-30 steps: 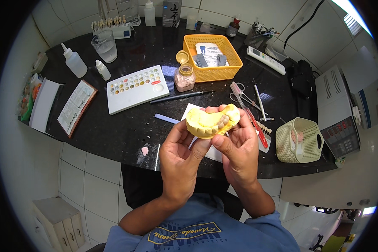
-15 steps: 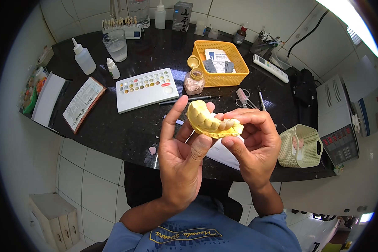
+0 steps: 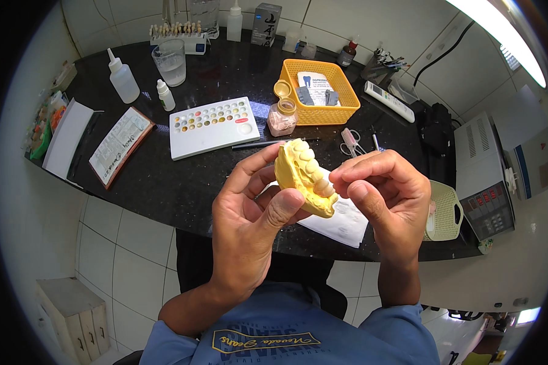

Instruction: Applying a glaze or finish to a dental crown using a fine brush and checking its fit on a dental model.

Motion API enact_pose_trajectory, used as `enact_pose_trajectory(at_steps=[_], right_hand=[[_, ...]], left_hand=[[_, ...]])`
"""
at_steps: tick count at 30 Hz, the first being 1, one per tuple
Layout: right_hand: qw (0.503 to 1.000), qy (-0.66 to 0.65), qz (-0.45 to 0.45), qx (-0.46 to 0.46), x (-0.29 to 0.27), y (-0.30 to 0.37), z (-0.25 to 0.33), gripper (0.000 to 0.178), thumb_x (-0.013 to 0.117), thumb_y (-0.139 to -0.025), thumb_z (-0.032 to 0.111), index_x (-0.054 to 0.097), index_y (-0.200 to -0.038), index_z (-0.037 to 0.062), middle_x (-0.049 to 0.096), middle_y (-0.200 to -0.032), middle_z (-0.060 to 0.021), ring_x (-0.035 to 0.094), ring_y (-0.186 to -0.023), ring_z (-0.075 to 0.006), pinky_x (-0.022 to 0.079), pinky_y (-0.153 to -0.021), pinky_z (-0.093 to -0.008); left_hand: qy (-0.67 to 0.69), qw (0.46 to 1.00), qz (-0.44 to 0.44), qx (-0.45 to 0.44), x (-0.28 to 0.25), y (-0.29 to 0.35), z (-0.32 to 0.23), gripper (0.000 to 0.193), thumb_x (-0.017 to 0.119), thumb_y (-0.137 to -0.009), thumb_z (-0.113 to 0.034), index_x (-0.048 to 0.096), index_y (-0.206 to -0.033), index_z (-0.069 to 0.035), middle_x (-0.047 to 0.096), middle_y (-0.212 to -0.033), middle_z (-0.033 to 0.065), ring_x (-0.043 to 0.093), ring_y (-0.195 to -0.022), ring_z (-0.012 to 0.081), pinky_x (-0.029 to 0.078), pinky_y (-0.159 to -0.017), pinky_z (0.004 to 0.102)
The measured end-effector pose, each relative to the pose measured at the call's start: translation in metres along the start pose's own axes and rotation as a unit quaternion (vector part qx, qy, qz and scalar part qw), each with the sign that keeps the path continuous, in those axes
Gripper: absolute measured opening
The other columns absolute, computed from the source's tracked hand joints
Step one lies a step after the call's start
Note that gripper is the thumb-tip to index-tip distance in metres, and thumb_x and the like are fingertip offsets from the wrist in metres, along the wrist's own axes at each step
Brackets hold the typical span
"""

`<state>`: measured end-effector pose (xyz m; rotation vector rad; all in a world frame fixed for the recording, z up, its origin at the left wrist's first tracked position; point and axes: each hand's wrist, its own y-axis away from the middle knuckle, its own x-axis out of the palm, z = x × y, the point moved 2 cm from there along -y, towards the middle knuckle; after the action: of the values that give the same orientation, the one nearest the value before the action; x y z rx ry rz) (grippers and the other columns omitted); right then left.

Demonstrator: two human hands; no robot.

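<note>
A yellow plaster dental model [image 3: 299, 182] with a row of teeth is tilted up above the near part of the worktop. My left hand [image 3: 246, 213] grips it from the left, thumb in front and fingers behind. A few paler, whitish crowns [image 3: 324, 187] sit at its lower right end. Just right of those crowns is my right hand [image 3: 393, 204], its fingers curled in and the fingertips close to the teeth. Whether a small thing lies between those fingertips is hidden. A white sheet of paper [image 3: 341, 222] lies below the hands.
A white palette [image 3: 210, 131] with coloured wells, a pink powder jar [image 3: 282, 118] and a yellow basket [image 3: 329, 115] stand beyond the hands. Scissors [image 3: 351, 143] lie right of them. A pale green basket [image 3: 447, 213] stands near the right edge, bottles [image 3: 123, 79] at left.
The model has turned more upright, its teeth now facing right. My right hand has come off the model's end and moved a little right, fingers curled beside it. My left hand keeps its hold.
</note>
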<state>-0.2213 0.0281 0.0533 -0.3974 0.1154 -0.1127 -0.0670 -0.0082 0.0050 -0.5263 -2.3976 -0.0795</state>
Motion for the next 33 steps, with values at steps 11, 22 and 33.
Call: enact_pose_trajectory(at_steps=[11, 22, 33], right_hand=[[0.999, 0.004, 0.035, 0.024, 0.009, -0.004, 0.001, 0.011, 0.069, -0.077, 0.0, 0.062, -0.085, -0.0045, 0.065, -0.085, -0.0116, 0.063, -0.078, -0.0128, 0.052, -0.073, -0.0259], [0.999, -0.016, 0.023, 0.022, 0.009, -0.001, -0.004, 0.01, 0.068, -0.077, -0.001, 0.062, -0.084, -0.0043, 0.064, -0.084, -0.0114, 0.062, -0.079, -0.0133, 0.051, -0.073, -0.0258], [1.0, -0.005, 0.015, 0.02, 0.002, -0.002, -0.006, 0.011, 0.068, -0.079, 0.002, 0.063, -0.086, -0.0038, 0.065, -0.085, -0.0101, 0.062, -0.08, -0.0124, 0.05, -0.074, -0.0255]], left_hand=[[-0.022, 1.0, -0.002, -0.01, -0.005, 0.003, -0.003, 0.06, 0.068, -0.082, -0.028, 0.04, -0.126, 0.001, 0.057, -0.112, 0.0147, 0.06, -0.101, 0.02, 0.055, -0.082, 0.035], [-0.027, 1.0, -0.005, -0.01, -0.005, 0.002, 0.001, 0.061, 0.068, -0.081, -0.029, 0.04, -0.126, 0.002, 0.057, -0.111, 0.014, 0.06, -0.101, 0.0198, 0.055, -0.082, 0.0348], [-0.04, 0.999, 0.004, -0.002, -0.007, 0.0, 0.001, 0.065, 0.07, -0.08, -0.027, 0.039, -0.128, 0.003, 0.056, -0.113, 0.0163, 0.06, -0.102, 0.0225, 0.055, -0.083, 0.0366]])
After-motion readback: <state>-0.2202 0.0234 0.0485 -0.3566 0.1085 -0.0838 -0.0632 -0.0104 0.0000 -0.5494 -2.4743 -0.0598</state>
